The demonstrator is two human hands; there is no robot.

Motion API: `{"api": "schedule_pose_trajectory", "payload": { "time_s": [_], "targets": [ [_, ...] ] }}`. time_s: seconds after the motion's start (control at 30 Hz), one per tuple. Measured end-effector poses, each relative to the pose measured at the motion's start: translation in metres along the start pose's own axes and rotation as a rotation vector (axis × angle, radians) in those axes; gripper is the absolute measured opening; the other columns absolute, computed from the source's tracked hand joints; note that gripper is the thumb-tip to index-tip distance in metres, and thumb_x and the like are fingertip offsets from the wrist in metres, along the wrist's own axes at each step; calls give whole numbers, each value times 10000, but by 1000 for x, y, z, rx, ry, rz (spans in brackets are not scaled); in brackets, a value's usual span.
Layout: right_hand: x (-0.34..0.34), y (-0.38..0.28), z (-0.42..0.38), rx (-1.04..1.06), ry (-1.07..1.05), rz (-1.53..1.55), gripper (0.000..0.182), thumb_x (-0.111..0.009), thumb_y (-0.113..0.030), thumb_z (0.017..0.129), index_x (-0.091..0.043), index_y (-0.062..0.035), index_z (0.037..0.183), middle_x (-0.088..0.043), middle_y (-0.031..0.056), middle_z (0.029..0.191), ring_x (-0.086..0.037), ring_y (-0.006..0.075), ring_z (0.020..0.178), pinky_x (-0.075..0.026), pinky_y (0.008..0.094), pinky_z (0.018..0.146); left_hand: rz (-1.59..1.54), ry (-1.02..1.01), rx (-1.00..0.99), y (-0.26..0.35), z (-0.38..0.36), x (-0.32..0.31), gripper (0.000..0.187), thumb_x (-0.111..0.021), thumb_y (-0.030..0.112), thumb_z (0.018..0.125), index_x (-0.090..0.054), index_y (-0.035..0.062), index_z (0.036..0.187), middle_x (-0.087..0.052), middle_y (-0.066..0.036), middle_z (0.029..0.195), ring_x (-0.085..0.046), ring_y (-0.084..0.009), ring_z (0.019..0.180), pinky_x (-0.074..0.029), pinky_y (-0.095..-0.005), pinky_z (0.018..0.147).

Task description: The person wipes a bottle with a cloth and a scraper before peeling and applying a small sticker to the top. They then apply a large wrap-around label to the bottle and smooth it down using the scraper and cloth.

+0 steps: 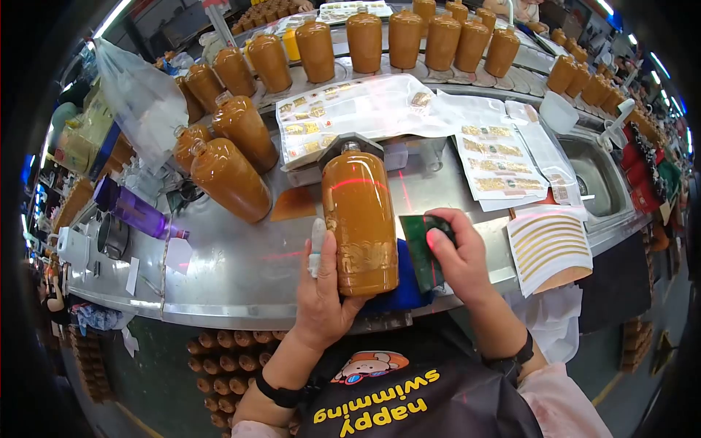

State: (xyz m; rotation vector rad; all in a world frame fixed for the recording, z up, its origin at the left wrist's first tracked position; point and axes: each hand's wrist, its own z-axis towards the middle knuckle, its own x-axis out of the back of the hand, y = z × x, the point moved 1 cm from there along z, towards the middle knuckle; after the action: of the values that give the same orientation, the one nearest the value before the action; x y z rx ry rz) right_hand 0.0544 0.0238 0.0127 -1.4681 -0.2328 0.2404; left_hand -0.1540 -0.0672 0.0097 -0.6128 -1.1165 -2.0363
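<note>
A glossy brown bottle point(359, 212) stands in front of me, its neck toward a dark angular holder point(330, 150). My left hand point(325, 303) is wrapped round the bottle's lower left side, with a white covering on one finger. To the right of the bottle, my right hand point(456, 255) grips a flat dark green scraper point(420, 252), apart from the bottle. A gold pattern shows low on the bottle, and red laser lines cross it. Something blue point(409, 281) lies behind the bottle's lower right edge.
Several brown bottles point(232, 179) stand at left, more on the conveyor point(350, 82) beyond. Printed sheets point(500, 164) lie at the back right, gold-striped strips point(549, 244) nearer. A sink point(595, 179) is far right, a purple bottle point(135, 210) far left.
</note>
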Motion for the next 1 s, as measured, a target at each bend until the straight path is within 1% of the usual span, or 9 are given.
{"api": "schedule_pose_trajectory", "payload": {
  "time_s": [0.1,0.17,0.27,0.37,0.67,0.7,0.83,0.93,1.0],
  "targets": [
    [-15,-21,-5,50,-46,262,244,-595,-100,961,-559,-21,1189,-617,31,930,-547,50,828,-470,214,732,-145,-43,97,-3,-6,-4,900,-635,456,909,-218,-96,1486,-522,-242,1362,-529,-418,1242,-298,-516,1121],
    [-15,-10,-2,89,-92,14,240,-604,-94,948,-570,-12,1172,-619,37,902,-559,74,826,-486,243,742,-140,-36,67,-4,-5,-2,883,-607,473,931,-214,-77,1500,-435,-304,1423,-482,-450,1282,-377,-452,1080],
    [-1,6,-1,49,42,-109,237,-609,-91,935,-583,-6,1154,-638,55,884,-577,83,832,-495,258,741,29,3,-21,-4,-5,0,863,-612,452,934,-221,-72,1497,-457,-283,1414,-435,-450,1320,-283,-506,1135],
    [3,0,-1,18,2,101,268,-631,-118,946,-564,8,1173,-642,40,977,-577,73,900,-490,241,796,150,58,-85,3,-2,1,785,-648,399,917,-304,-29,1478,-479,-256,1407,-402,-424,1352,-194,-562,1161],
    [3,-5,3,-6,-25,102,262,-662,-114,926,-569,-11,1149,-627,28,999,-566,72,893,-480,237,778,409,-85,-398,36,25,-1,446,-721,298,838,-611,193,1257,-542,-109,1367,-454,-291,1288,-173,-610,1162],
    [3,-8,4,13,-7,67,251,-676,-107,914,-583,-20,1131,-626,29,976,-569,79,879,-481,241,755,360,-55,-388,38,27,-2,453,-700,255,832,-609,197,1272,-646,-69,1153,-439,-271,1304,-169,-568,1178],
    [-1,-26,8,723,-68,-557,280,-739,-6,771,-649,-66,1030,-577,119,848,-595,316,780,-497,347,720,198,26,-224,17,11,1,736,-768,272,784,-430,39,1395,-473,-237,1391,-409,-411,1303,-172,-612,1153],
    [5,-51,8,510,-584,-215,279,-754,-22,776,-656,-58,1035,-614,104,882,-623,287,836,-503,365,728,127,68,18,-1,2,3,911,-769,367,802,-297,-35,1469,-445,-251,1423,-369,-457,1329,-181,-576,1155],
    [0,-36,23,431,-360,-271,288,-774,-16,773,-669,-41,1040,-609,90,825,-605,200,714,-483,304,638,124,25,41,-4,-1,1,939,-774,396,794,-295,-39,1475,-456,-234,1425,-372,-445,1333,-184,-571,1154]
  ]
}}
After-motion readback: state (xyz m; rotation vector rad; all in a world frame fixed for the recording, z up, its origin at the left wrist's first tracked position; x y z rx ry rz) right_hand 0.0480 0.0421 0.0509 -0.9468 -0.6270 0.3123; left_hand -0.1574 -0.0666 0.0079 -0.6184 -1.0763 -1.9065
